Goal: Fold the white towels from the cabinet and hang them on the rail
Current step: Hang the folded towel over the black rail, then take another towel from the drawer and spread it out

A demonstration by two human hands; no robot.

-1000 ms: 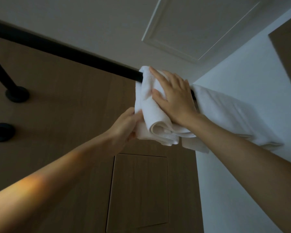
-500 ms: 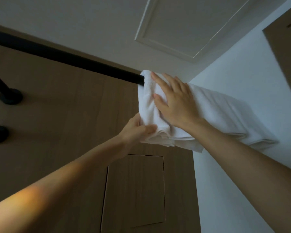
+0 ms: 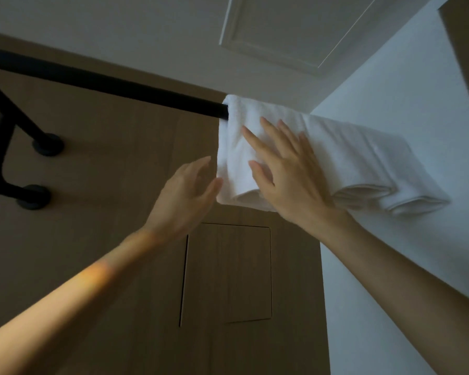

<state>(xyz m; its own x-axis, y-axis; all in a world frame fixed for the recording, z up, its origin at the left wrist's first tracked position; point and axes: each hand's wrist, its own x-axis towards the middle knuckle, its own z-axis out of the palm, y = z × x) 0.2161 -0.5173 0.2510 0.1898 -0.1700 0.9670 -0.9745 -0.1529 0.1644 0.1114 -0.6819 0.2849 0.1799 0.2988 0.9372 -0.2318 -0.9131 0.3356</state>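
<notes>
A folded white towel (image 3: 237,147) hangs over the black rail (image 3: 114,86) at its right end, seen from below. My right hand (image 3: 284,169) lies flat on the towel's front face with fingers straight and spread. My left hand (image 3: 186,196) is just left of the towel's lower edge, fingers straight and loose, its fingertips at or barely off the cloth. A second folded white towel (image 3: 374,169) hangs on the rail to the right, against the white wall.
The rail's black brackets (image 3: 42,144) fix to the brown wood panel at left. A rectangular hatch (image 3: 228,274) sits in the panel below the towels. White ceiling with a framed panel (image 3: 290,31) is above; a white wall (image 3: 404,104) is to the right.
My left hand has let go of the towel's lower edge and opened, moving slightly left. The towel's bottom now hangs smoother. My right hand stays flat on the towel.
</notes>
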